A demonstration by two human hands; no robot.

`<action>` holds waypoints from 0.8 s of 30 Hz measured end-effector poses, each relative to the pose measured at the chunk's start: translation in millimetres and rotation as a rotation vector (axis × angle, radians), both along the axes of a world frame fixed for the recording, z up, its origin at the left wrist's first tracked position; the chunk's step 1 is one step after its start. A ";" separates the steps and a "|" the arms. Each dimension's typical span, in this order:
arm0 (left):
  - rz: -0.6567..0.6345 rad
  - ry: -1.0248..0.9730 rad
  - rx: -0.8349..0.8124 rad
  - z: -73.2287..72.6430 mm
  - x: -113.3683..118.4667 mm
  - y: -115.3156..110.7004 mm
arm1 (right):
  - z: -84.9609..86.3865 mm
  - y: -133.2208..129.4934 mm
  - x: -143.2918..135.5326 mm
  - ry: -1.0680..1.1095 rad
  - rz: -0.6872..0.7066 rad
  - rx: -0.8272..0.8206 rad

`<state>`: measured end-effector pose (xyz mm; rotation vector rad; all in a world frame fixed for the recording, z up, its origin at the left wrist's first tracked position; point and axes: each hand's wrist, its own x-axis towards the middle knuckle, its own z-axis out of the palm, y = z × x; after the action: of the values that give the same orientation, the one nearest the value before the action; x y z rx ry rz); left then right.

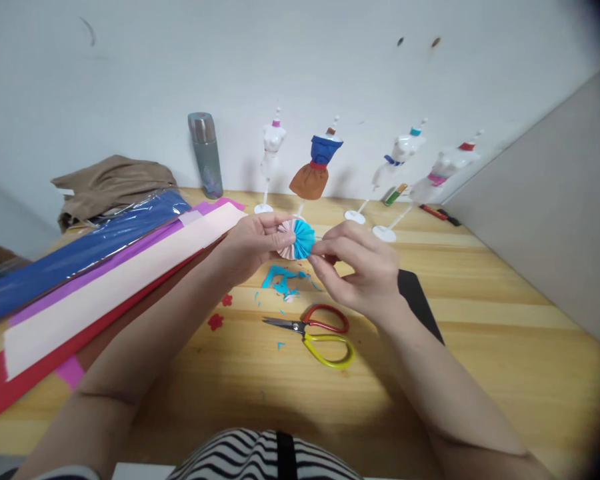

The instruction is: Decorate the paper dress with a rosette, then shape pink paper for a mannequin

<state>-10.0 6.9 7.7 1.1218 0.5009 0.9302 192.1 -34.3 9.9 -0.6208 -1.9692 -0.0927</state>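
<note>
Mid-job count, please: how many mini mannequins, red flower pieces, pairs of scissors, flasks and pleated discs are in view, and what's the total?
Mini mannequins: 4
Red flower pieces: 2
Pairs of scissors: 1
Flasks: 1
Pleated discs: 1
Total: 9

no lettering, brand, number or sign can be read anywhere; the faint marks on the grey flask (208, 160) and on a round white base (355, 217) are too blurred to be made out.
</note>
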 end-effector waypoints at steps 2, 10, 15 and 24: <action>0.001 -0.024 -0.028 1.4 -1.7 0.8 | -0.5 0.2 -0.3 -0.061 0.008 0.092; 0.042 0.015 0.023 1.2 -0.6 0.1 | -0.7 -0.7 -1.0 0.144 -0.070 0.053; 0.034 0.046 0.080 -1.9 0.4 0.8 | -3.7 0.1 -2.5 0.144 -0.005 -0.073; 0.119 0.127 0.166 3.4 -4.8 2.3 | -4.8 0.2 1.6 0.119 -0.046 -0.091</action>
<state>-14.8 9.2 11.1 1.3183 0.6075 1.0224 193.7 -34.1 5.2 -0.7147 -1.8523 0.0064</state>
